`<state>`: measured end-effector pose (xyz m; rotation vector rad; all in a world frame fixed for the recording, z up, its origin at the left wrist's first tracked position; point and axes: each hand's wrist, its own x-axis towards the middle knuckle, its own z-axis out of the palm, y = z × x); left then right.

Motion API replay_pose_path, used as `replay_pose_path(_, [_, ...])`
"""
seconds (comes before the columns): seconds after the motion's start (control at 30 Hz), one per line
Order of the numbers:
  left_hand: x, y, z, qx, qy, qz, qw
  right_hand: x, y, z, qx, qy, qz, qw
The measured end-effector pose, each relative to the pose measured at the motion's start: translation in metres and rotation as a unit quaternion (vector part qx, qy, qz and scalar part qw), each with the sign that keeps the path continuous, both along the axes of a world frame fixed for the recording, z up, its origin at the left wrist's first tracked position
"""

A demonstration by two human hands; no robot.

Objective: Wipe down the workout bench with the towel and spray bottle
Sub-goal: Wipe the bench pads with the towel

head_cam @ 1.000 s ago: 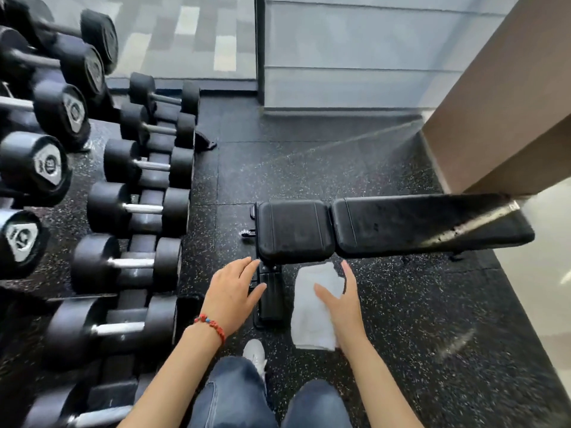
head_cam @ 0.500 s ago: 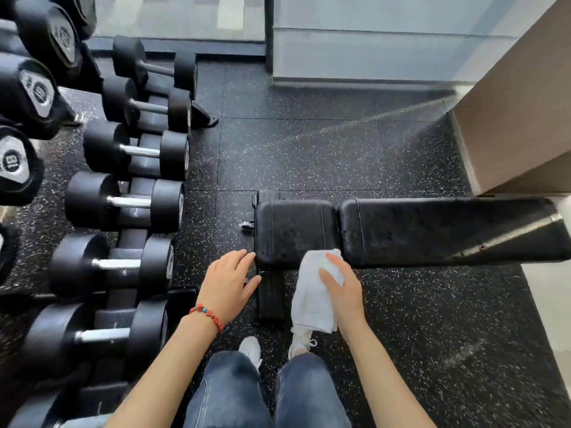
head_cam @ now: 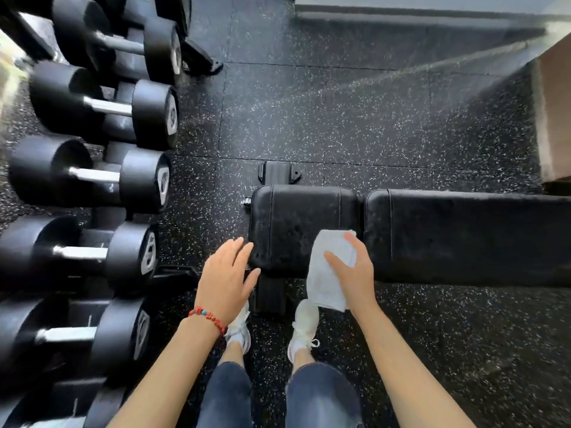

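The black padded workout bench lies across the view, its seat pad (head_cam: 290, 217) on the left and its long back pad (head_cam: 463, 236) running off to the right. My right hand (head_cam: 355, 273) grips a white towel (head_cam: 327, 282) against the seat pad's near right corner. The towel's lower part hangs over the edge. My left hand (head_cam: 225, 279) is open with relaxed fingers at the seat pad's near left corner and holds nothing. No spray bottle is in view.
A rack of black dumbbells (head_cam: 92, 174) fills the left side, close to my left arm. A brown wall corner (head_cam: 556, 118) stands at the far right. The bench's foot bracket (head_cam: 278, 173) sticks out behind the seat. My white shoes (head_cam: 304, 325) stand on speckled rubber floor.
My right hand has carried the towel up from beside the bench base onto the seat pad's edge. My left hand has moved close to the seat's corner. The view has tilted downward.
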<state>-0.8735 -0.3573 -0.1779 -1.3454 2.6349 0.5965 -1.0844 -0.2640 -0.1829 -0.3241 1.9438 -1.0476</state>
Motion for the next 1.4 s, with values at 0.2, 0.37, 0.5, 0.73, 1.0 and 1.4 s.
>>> replay_pose_path(0.2, [-0.012,-0.025,-0.094,-0.023,0.027,-0.038,0.999,0.005,-0.03,-0.09,0.006,0.031,-0.022,0.999])
replay_pose_path(0.37, [-0.021,-0.034,-0.162,-0.041,0.023,-0.055,0.997,0.007,-0.035,-0.155,0.076,0.161,0.051,0.983])
replay_pose_path(0.5, [-0.024,-0.034,-0.197,-0.039,0.006,-0.042,0.998,0.011,-0.025,-0.181,0.204,0.253,0.091,0.941])
replay_pose_path(0.73, [-0.021,-0.029,-0.228,-0.032,0.026,-0.042,0.998,0.043,-0.028,-0.197,0.268,0.281,0.068,0.919])
replay_pose_path(1.0, [-0.016,-0.032,-0.233,-0.03,0.053,-0.054,0.997,0.059,-0.053,-0.213,0.198,0.508,0.134,0.828])
replay_pose_path(1.4, [-0.003,-0.044,-0.232,-0.039,0.1,-0.092,0.99,0.049,-0.064,-0.229,0.155,0.633,0.129,0.748])
